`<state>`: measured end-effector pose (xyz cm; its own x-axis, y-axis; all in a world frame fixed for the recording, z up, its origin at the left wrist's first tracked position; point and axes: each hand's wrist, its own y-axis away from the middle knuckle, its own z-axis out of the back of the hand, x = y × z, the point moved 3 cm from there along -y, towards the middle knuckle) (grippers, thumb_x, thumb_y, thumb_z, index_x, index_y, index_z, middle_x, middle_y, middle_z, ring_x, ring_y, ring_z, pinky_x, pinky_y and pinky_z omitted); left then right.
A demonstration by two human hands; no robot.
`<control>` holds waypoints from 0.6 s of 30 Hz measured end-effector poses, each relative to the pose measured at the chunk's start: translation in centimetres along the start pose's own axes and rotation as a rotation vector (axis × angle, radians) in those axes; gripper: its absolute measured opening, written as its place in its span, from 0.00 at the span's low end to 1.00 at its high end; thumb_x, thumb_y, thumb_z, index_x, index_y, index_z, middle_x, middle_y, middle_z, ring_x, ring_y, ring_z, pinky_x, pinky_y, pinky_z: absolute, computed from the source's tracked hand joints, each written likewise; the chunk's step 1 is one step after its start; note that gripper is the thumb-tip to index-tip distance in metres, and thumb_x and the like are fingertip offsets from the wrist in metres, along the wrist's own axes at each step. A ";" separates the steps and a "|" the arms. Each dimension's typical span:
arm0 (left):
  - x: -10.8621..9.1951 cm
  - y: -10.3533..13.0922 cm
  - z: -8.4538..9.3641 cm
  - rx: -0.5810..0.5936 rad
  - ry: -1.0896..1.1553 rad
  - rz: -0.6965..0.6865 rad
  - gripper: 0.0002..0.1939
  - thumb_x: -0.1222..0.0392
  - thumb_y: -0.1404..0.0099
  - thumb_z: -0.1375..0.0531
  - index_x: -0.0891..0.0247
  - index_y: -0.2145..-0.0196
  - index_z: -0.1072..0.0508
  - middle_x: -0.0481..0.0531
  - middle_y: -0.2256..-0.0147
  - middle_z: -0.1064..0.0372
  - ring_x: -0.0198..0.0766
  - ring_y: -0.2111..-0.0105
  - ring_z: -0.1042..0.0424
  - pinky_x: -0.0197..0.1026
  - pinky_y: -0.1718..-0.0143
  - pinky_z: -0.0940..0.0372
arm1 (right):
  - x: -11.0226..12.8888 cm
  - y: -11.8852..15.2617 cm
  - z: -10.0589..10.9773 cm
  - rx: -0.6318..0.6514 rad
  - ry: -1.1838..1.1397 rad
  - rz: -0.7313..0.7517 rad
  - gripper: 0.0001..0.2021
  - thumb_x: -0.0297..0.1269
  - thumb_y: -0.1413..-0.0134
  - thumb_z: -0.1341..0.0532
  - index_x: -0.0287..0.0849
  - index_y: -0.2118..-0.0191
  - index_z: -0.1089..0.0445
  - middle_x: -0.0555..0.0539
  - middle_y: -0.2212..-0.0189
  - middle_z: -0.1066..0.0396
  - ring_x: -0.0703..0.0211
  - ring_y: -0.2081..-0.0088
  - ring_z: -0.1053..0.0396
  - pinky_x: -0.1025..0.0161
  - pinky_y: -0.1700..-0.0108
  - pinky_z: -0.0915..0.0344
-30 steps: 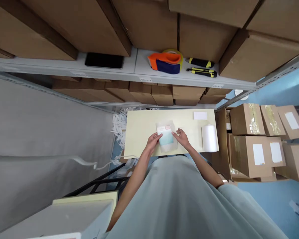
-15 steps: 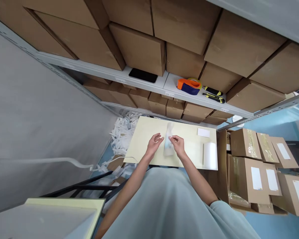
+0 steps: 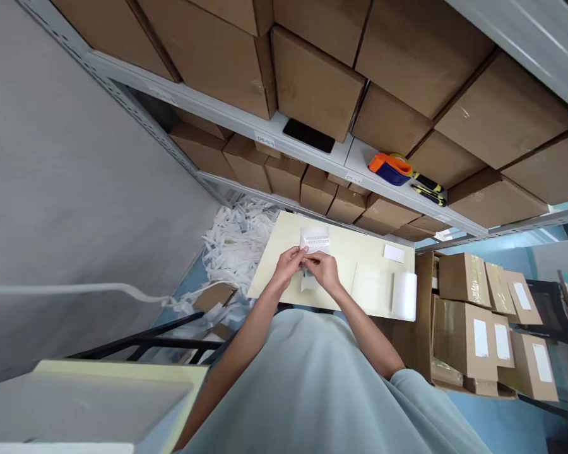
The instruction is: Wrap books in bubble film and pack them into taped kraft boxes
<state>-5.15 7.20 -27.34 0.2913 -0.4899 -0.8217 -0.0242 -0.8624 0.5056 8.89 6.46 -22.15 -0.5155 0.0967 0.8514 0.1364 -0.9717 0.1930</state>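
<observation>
A small translucent plastic bag (image 3: 315,237) with a line of printed text lies over the pale yellow table top (image 3: 274,277). My left hand (image 3: 289,265) pinches its left side near the middle, thumb and fingertips together. From the right, my right hand (image 3: 324,271) is closed on the same bag, its fingertips almost meeting the left ones. The fingers cover the bag's middle, and its lower end shows below them. What is inside the bag is hard to make out.
A white paper roll (image 3: 404,296) and a small white stack (image 3: 394,253) sit at the table's right. Shredded paper (image 3: 239,246) is heaped to the left. Ahead, a shelf (image 3: 284,135) holds cartons, a phone (image 3: 308,135), a tape dispenser (image 3: 390,169) and cutters (image 3: 428,189). Labelled cartons (image 3: 464,334) stand right.
My left hand has closed in and now grips the bag together with the right. The bag has turned so its print shows. The head view has shifted, and white paper now shows beside the roll.
</observation>
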 end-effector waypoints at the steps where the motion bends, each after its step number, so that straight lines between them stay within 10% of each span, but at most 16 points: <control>1: -0.1 -0.4 1.0 -0.012 -0.004 0.000 0.36 0.27 0.50 0.24 0.63 0.62 0.21 0.50 0.70 0.24 0.39 0.70 0.24 0.38 0.68 0.30 | 0.0 -0.2 -0.4 -0.017 -0.038 0.015 0.09 0.44 0.32 0.33 0.49 0.58 0.14 0.48 0.58 0.16 0.53 0.58 0.20 0.59 0.49 0.24; 6: -0.5 -3.4 5.5 -0.026 0.012 -0.001 0.38 0.26 0.51 0.24 0.64 0.61 0.19 0.54 0.68 0.20 0.45 0.68 0.21 0.42 0.66 0.27 | -2.3 -2.2 -0.7 -0.301 -0.096 -0.100 0.16 0.52 0.43 0.27 0.46 0.56 0.20 0.43 0.52 0.19 0.51 0.52 0.22 0.58 0.52 0.24; 12: -0.3 -8.9 9.1 -0.098 -0.271 -0.062 0.30 0.30 0.41 0.30 0.64 0.64 0.19 0.57 0.63 0.16 0.51 0.59 0.18 0.42 0.61 0.26 | -6.9 -6.6 -4.9 -0.115 -0.438 -0.337 0.24 0.58 0.55 0.24 0.47 0.63 0.30 0.53 0.74 0.25 0.57 0.68 0.27 0.60 0.63 0.28; 18: 1.1 -15.1 11.4 -0.237 -0.613 -0.042 0.13 0.48 0.35 0.32 0.61 0.65 0.20 0.56 0.65 0.17 0.48 0.57 0.19 0.39 0.59 0.31 | -11.3 -11.6 -10.1 -0.236 -0.374 -0.364 0.21 0.57 0.50 0.28 0.49 0.63 0.34 0.55 0.75 0.27 0.59 0.72 0.29 0.62 0.64 0.29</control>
<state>-15.35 18.30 -38.86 -0.3119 -0.5008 -0.8074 0.2070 -0.8652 0.4567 4.60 14.47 -38.90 -0.1538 0.4626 0.8731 -0.2089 -0.8789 0.4288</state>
